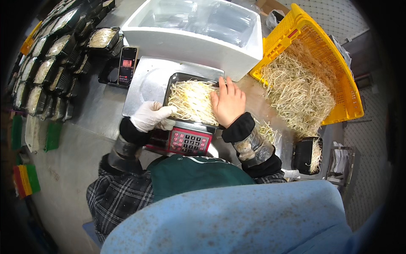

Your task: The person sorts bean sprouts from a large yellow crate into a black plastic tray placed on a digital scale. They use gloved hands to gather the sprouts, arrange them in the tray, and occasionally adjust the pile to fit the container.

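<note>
A black plastic tray (219, 126) full of bean sprouts (192, 100) is in front of me, over the metal platform (149, 76) of a weighing scale. My left hand (151, 116), in a white glove, grips the tray's near left corner, thumb at the rim. Bare and with its back up, my right hand (231, 101) lies against the tray's right side, the thumb over the sprouts. Whether its fingers grip the rim is hidden. Below the tray shows the scale's red keypad panel (190, 142). I cannot tell if the tray rests fully on the platform.
A white foam box (190, 43) stands behind the scale. On the right, a tilted yellow crate (344, 101) spills bean sprouts (298, 92) beside another black tray (303, 155). Stacked filled trays (42, 71) line the left, near a phone (127, 66). A blue chair back (228, 216) fills the bottom.
</note>
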`<control>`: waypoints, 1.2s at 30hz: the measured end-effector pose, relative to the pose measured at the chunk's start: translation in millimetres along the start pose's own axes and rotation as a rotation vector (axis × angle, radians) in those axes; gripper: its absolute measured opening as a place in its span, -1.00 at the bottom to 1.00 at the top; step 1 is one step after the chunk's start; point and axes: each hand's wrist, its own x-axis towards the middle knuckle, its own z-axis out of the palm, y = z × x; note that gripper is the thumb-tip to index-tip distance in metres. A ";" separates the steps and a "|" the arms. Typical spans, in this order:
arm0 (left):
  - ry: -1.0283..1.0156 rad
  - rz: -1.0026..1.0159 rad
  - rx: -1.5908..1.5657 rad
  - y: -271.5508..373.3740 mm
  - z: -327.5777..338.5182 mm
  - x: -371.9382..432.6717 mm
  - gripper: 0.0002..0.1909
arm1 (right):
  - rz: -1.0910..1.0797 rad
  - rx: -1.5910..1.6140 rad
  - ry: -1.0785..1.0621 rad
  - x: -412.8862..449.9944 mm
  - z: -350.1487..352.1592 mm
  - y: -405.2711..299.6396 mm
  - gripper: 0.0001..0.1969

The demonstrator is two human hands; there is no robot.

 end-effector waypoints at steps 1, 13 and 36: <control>0.037 0.028 -0.242 -14.6 4.9 1.7 -0.74 | -0.002 0.025 0.006 0.6 -1.2 -1.8 -0.49; -0.472 0.024 -0.082 -38.4 21.7 -13.1 -0.58 | -0.111 0.118 -0.327 63.5 12.4 -66.8 -0.61; 0.920 0.565 -0.395 88.9 -366.5 149.6 -0.75 | 0.632 0.667 -0.216 -127.1 -46.2 53.9 -0.49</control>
